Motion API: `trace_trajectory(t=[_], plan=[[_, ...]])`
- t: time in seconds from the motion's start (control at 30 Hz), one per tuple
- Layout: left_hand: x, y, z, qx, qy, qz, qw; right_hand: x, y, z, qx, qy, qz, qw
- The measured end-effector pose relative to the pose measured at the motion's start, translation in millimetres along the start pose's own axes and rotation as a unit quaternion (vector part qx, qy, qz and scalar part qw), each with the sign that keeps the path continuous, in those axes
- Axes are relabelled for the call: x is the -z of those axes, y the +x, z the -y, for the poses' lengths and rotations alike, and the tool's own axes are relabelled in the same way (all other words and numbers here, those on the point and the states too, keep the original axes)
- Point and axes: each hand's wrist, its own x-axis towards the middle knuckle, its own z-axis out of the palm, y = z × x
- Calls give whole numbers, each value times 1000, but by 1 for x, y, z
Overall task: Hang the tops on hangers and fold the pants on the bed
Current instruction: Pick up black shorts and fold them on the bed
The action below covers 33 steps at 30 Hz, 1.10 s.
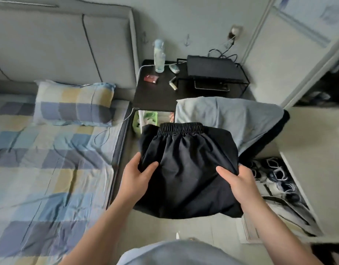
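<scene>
Folded black pants (186,165) with an elastic waistband hang in the air between the bed and a chair. My left hand (138,175) grips their left edge, thumb on top. My right hand (236,180) grips the right edge the same way. The waistband points away from me. A light blue garment (231,117) lies draped over a dark chair just behind the pants. The bed (40,169) with a checked blue and yellow sheet lies to the left.
A checked pillow (73,104) sits at the bed's head. A black nightstand (157,88) holds a bottle (159,56), a red pack and a black box. Shoes (275,175) lie on the floor at right. A green basket (143,121) stands below the nightstand.
</scene>
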Motion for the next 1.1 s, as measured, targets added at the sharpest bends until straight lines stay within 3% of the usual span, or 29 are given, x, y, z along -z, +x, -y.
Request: trace_trajectory(t=[0.37,0.7,0.87,1.1], plan=[[-260,50,-83,-56,30,252,966,231,13,-44,-40,48,-210,976],[-443,95,-107,-52,70,438,895,316,32,-98,-97,157,-360,915],[-544,135,-117,-87,113,498,855,354,81,-110,-113,173,-411,888],[-697,188,-147,-159,179,560,793,419,169,-112,-124,222,-514,819]])
